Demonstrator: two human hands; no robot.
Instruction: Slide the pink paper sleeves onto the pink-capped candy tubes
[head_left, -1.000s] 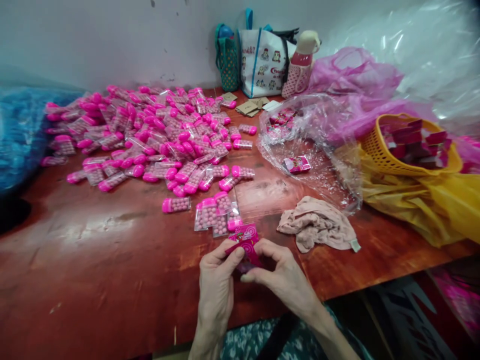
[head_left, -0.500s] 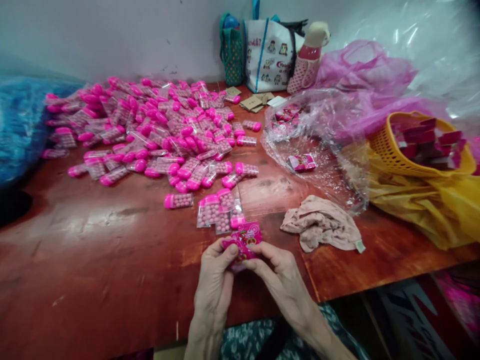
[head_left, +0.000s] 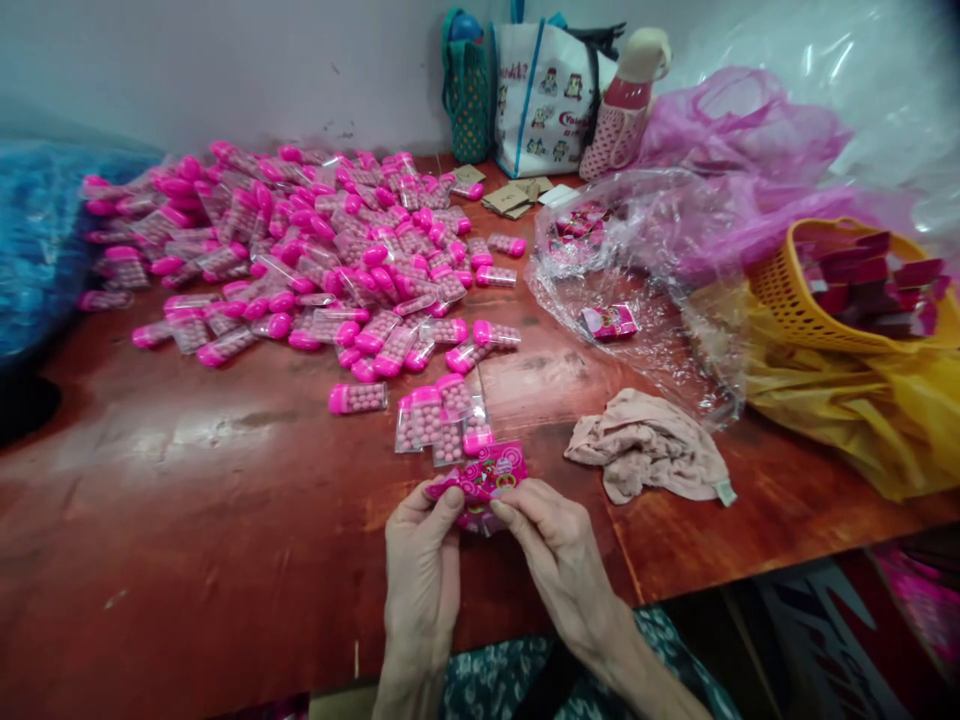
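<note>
My left hand pinches the left side of a pink printed packet between thumb and fingers. On the packet's right side, my right hand grips it in the same way. Part of the packet stands folded up between the hands. Just beyond it lie several clear boxes of pink balls with pink caps, touching one another. One more capped box lies on its side to their left. Behind these, a large heap of the same boxes spreads over the red-brown table.
A crumpled beige cloth lies right of my hands. Beyond it are clear plastic with a pink packet, a yellow basket of packets and a yellow bag. Bottles and a white bag stand at the wall.
My left hand has moved slightly left, and the packet between my hands looks more spread out and folded. The whole view has shifted a little.
</note>
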